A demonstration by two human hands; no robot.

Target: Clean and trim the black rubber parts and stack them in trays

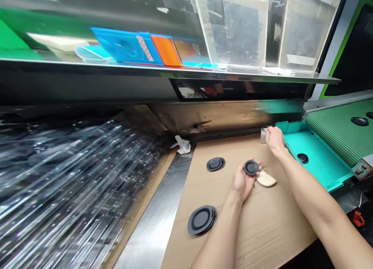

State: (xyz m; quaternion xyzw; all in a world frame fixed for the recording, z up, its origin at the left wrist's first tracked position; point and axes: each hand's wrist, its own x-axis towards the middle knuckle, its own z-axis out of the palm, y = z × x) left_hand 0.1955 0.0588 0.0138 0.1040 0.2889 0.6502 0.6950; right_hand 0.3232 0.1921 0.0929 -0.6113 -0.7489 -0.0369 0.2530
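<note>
Two grips: left cradles black disc, right touches metal cylinder.

Stack of clear plastic sheets, large, left of work area. 1 steel strip, lying between the sheets and 1 corrugated cardboard sheet. 1 crumpled white wrapper, at the strip's far end. 1 teal metal tray, beside the cardboard, abutting 1 green mesh conveyor belt. 1 steel shelf edge, above, bearing 1 blue package, 1 orange block, 2 clear acrylic bins and white papers. 1 red fitting, lower right.
</note>
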